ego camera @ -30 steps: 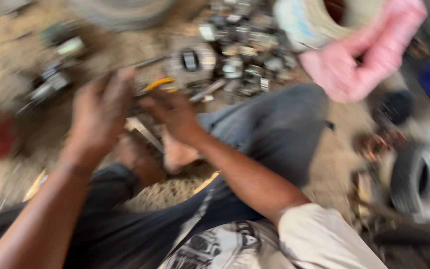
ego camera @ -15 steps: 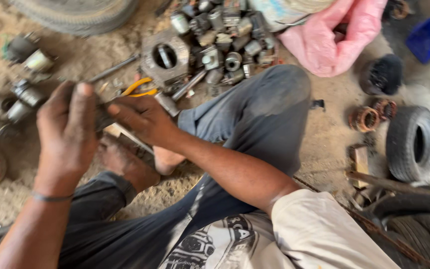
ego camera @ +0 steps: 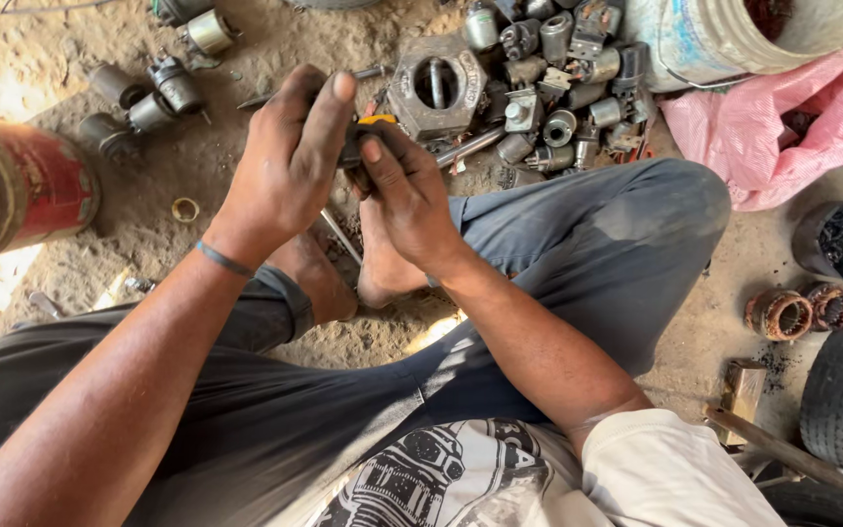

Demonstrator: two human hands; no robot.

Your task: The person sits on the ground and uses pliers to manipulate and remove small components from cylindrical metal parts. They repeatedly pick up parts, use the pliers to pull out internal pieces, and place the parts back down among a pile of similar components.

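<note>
A small dark tool (ego camera: 355, 146) with a yellow tip is pinched between the fingers of both hands. The left hand (ego camera: 285, 161) is wrapped around it, and the right hand (ego camera: 404, 190) is pressed against it. The tool is held above bare feet (ego camera: 382, 263). Metal parts (ego camera: 539, 78) are piled just beyond, on sandy ground (ego camera: 129, 234).

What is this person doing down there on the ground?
A person sits on sandy ground, both hands raised over their lap. The left hand and right hand together hold a small dark tool with a yellow handle. Beyond them lies a pile of metal parts; a red can stands at the left.
</note>
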